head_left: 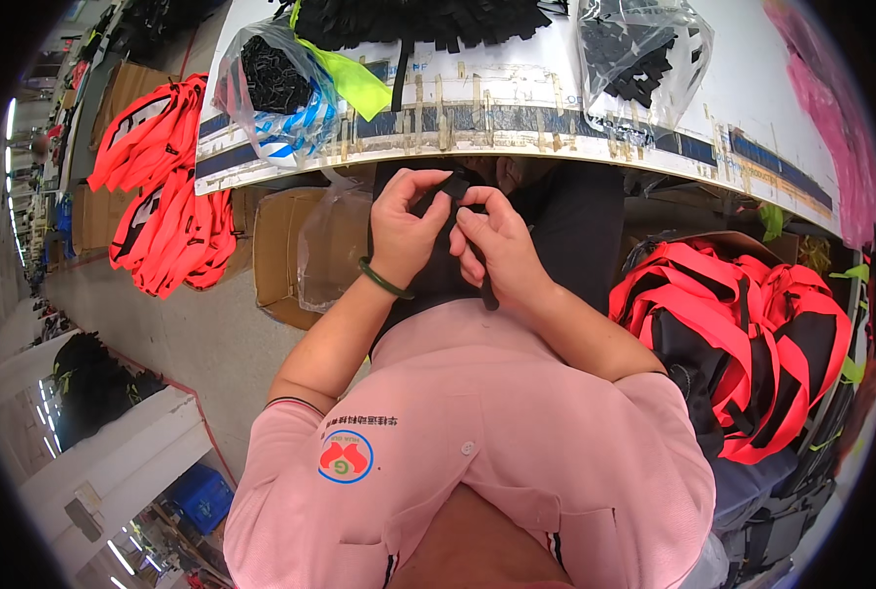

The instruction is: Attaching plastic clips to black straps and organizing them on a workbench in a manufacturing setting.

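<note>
A short black strap point(456, 184) is held up between my two hands, just below the table's front edge. Thumb and fingers of my left hand point(406, 228) pinch its upper end; a green bangle circles that wrist. My right hand point(509, 247) is closed on the same strap from the other side, fingers curled. Below that hand a dark end point(489, 293) hangs out, seemingly of the same strap. What lies inside the curled right fingers is hidden.
On the white table point(536, 90) lie a black strip pile point(428, 22), a neon yellow strip point(359, 83) and clear bags point(644, 74) of black pieces. Red-orange straps hang at left point(178, 231) and heap at right point(742, 339). A cardboard box point(279, 260) stands under the table.
</note>
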A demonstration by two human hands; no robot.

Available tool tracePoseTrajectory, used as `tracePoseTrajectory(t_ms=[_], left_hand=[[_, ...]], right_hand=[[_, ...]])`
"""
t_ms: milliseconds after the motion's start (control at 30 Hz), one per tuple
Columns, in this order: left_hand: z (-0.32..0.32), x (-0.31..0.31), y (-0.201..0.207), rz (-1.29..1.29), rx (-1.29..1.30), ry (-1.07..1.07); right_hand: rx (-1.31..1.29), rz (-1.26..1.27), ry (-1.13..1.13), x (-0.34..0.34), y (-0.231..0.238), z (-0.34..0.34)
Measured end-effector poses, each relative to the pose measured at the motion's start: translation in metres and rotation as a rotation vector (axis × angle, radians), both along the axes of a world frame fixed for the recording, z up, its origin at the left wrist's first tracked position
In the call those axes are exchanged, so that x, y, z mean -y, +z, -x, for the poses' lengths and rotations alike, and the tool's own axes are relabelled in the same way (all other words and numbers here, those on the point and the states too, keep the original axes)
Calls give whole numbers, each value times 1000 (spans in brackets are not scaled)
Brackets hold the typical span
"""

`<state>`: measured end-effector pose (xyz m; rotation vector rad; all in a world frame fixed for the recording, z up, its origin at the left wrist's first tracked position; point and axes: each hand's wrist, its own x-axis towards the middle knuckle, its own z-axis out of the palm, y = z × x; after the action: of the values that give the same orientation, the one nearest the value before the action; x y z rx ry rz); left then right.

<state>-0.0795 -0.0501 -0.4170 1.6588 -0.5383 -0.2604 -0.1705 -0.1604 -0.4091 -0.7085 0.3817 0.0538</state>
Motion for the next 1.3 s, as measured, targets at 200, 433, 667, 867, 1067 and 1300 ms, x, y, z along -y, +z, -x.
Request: tracePoseTrajectory(t_ms=[200, 433, 667, 867, 1067, 1300], left_hand=[[4, 0, 1, -34, 145, 6], [6, -2, 8, 124, -256, -44], [-19, -21, 29, -158, -564, -553], [-21, -13, 30, -583, 47, -1154], [-13, -22, 19, -449, -459, -448], [-4, -21, 3, -25, -695, -289]], right_hand=[[-22, -17, -77, -4, 5, -4], [-31, -145, -104, 4, 11, -3], [-110, -67, 260, 43, 15, 6], [229, 1360, 944, 55, 39, -8], [257, 1667, 569, 73, 39, -22], [125, 884, 276, 50, -1, -15]])
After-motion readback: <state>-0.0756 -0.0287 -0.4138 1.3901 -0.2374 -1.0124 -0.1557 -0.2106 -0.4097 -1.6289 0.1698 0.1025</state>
